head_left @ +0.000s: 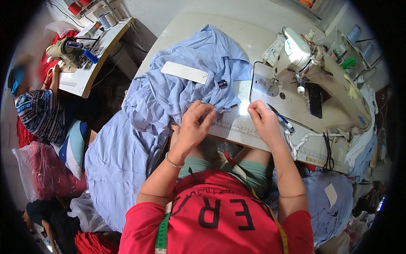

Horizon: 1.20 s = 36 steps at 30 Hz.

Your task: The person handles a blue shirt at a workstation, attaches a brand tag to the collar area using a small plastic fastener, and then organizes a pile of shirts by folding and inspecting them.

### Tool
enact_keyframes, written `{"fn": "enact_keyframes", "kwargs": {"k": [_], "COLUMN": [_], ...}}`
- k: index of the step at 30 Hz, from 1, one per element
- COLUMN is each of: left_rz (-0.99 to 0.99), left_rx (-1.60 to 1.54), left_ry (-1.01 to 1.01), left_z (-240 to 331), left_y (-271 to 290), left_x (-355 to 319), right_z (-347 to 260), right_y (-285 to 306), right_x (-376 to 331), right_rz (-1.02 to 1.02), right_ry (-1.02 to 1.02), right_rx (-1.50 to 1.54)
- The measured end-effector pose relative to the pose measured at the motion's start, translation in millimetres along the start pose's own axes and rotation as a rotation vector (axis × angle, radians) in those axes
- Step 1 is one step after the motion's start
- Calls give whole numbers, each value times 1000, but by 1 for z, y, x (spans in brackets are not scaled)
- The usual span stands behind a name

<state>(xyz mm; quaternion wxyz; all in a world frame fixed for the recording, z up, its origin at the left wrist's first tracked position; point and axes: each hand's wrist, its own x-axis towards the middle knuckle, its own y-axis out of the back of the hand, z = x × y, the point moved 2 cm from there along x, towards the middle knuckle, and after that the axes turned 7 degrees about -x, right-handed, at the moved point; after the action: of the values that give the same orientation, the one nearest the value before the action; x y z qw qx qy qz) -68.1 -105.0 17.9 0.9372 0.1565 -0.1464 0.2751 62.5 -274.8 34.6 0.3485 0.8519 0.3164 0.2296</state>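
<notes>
Both hands are working at the table edge: our left hand is pinching a fold of the crumpled light-blue cotton garment, and our right hand is closed on something too small to make out. We are keeping that edge flat toward the cream industrial sewing machine.
</notes>
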Motion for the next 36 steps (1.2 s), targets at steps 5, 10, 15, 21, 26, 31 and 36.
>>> {"fn": "enact_keyframes", "kwargs": {"k": [5, 10, 15, 21, 26, 31, 36], "left_rz": [-80, -98, -120, -150, -200, -211, -211], "left_rx": [-33, -133, -142, -272, -288, -494, -585], "left_ry": [72, 124, 220, 397, 470, 474, 444], "left_z": [-1, -10, -10, -20, -14, -22, -21], "left_y": [4, 4, 1, 2, 7, 11, 8], "left_x": [7, 12, 21, 29, 29, 25, 24], "right_z": [-12, -20, -6, 8, 4, 4, 2], "right_y": [-6, -20, -20, -22, -20, -24, -26], "right_x": [18, 47, 53, 53, 53, 55, 53], "right_rz": [-6, -166, -372, -542, -451, -362, -98], "right_ry": [294, 488, 139, -34, -62, 32, 210], "right_rx": [69, 112, 475, 871, 913, 946, 474]}}
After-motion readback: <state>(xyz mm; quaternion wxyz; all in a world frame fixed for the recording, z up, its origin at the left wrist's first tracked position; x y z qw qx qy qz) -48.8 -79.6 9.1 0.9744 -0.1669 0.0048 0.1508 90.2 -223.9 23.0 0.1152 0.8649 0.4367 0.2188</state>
